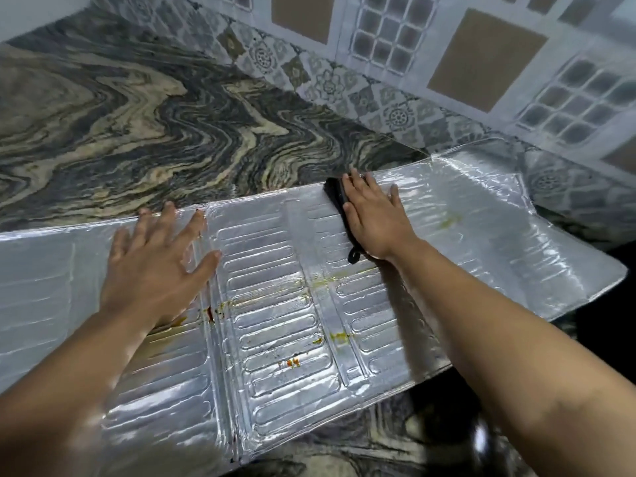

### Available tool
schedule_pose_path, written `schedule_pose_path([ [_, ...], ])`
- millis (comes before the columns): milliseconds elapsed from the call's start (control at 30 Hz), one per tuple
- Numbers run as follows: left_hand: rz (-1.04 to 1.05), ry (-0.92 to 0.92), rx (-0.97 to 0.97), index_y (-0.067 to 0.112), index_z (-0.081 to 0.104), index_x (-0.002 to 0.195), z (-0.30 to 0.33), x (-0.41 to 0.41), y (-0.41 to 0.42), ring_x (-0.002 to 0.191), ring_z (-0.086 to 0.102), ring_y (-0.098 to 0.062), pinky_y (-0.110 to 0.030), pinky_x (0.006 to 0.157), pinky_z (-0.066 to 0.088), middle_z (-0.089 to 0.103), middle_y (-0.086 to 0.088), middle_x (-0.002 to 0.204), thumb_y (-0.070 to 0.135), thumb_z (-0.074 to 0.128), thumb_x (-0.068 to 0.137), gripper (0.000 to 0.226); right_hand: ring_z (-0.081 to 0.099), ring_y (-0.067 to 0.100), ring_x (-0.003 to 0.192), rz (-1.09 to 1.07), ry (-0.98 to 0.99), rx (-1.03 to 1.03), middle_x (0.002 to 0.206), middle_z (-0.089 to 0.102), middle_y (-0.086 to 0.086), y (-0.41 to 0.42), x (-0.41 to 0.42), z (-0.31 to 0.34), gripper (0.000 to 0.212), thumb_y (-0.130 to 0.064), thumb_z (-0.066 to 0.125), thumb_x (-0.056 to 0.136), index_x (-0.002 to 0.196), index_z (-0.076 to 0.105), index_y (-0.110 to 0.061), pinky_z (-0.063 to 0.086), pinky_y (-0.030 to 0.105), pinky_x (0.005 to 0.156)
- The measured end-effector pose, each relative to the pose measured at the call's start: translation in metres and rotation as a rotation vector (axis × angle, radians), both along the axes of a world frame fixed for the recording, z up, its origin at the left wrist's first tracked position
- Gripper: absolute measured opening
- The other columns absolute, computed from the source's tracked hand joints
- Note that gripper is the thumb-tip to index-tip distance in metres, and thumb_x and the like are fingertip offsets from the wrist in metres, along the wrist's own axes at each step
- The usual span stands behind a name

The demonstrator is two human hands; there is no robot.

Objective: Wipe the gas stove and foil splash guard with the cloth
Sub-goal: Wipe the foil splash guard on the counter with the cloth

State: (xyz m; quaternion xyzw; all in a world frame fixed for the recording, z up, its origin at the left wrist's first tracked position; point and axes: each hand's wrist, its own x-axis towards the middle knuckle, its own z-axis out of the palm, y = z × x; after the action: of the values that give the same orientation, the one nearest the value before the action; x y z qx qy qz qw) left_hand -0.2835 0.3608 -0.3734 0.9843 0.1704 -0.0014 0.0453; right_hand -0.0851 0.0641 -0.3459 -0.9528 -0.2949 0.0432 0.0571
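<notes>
The foil splash guard [275, 304] is laid flat on the counter [120, 125], pinned by the splayed left hand [158, 266] at nine o'clock, while the black cloth [339, 208] (largely hidden) is pressed under the flattened right hand [375, 218] at twelve.

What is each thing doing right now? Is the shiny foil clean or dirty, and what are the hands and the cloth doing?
foil splash guard: lying flat and unfolded on the counter, with yellow and red food stains.
cloth: black, pressed onto the foil near its far edge.
right hand: flat on the cloth, fingers spread.
left hand: open, palm down, holding the foil still.
counter: marbled, bare behind the foil.
</notes>
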Motion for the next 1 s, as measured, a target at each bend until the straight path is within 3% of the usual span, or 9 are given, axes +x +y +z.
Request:
schedule_pose_path([
  [267, 0.011, -0.004, 0.026, 0.051, -0.003, 0.152, -0.002, 0.005, -0.002, 0.152, 0.004, -0.027, -0.049, 0.121, 0.006, 0.004, 0.002, 0.166, 0.084, 0.005, 0.084, 0.076, 0.0, 0.028, 0.15, 0.103, -0.034, 0.036, 0.164, 0.003, -0.004, -0.035, 0.016, -0.002, 0.055, -0.04, 0.02, 0.103, 0.155, 0.01, -0.025, 0.002, 0.058, 0.117],
  [500, 0.01, -0.032, 0.027, 0.052, -0.001, 0.151, -0.008, 0.007, 0.001, 0.151, 0.011, -0.028, -0.051, 0.119, 0.01, 0.012, 0.001, 0.165, 0.084, 0.013, 0.085, 0.074, 0.002, 0.028, 0.149, 0.198, -0.036, 0.026, 0.163, 0.007, -0.002, -0.08, 0.031, -0.006, 0.057, -0.047, 0.014, 0.102, 0.154, 0.011, -0.026, 0.005, 0.051, 0.116],
  [633, 0.008, -0.033, 0.033, 0.051, 0.0, 0.152, -0.01, 0.007, 0.002, 0.151, 0.011, -0.028, -0.052, 0.118, 0.011, 0.012, 0.0, 0.165, 0.083, 0.014, 0.086, 0.074, 0.001, 0.031, 0.149, -0.016, -0.011, 0.027, 0.163, 0.007, -0.001, -0.106, 0.049, -0.003, 0.059, -0.049, 0.014, 0.099, 0.154, 0.011, -0.026, 0.004, 0.063, 0.115],
  [767, 0.012, -0.028, 0.028, 0.051, 0.001, 0.151, -0.008, 0.007, 0.0, 0.151, 0.01, -0.028, -0.051, 0.118, 0.01, 0.012, 0.0, 0.166, 0.084, 0.014, 0.085, 0.075, 0.0, 0.033, 0.149, -0.306, -0.005, 0.013, 0.164, 0.002, 0.002, -0.123, 0.053, -0.005, 0.057, -0.043, 0.016, 0.101, 0.154, 0.006, -0.024, -0.002, 0.063, 0.113],
  [1000, 0.018, -0.001, 0.029, 0.046, 0.003, 0.153, -0.002, 0.008, -0.005, 0.152, 0.004, -0.026, -0.048, 0.119, 0.005, 0.008, 0.0, 0.166, 0.085, 0.007, 0.082, 0.081, 0.0, 0.034, 0.149, -0.676, 0.014, 0.013, 0.164, 0.0, 0.007, -0.125, 0.031, -0.004, 0.058, -0.037, 0.017, 0.102, 0.154, 0.007, -0.016, 0.0, 0.059, 0.116],
])
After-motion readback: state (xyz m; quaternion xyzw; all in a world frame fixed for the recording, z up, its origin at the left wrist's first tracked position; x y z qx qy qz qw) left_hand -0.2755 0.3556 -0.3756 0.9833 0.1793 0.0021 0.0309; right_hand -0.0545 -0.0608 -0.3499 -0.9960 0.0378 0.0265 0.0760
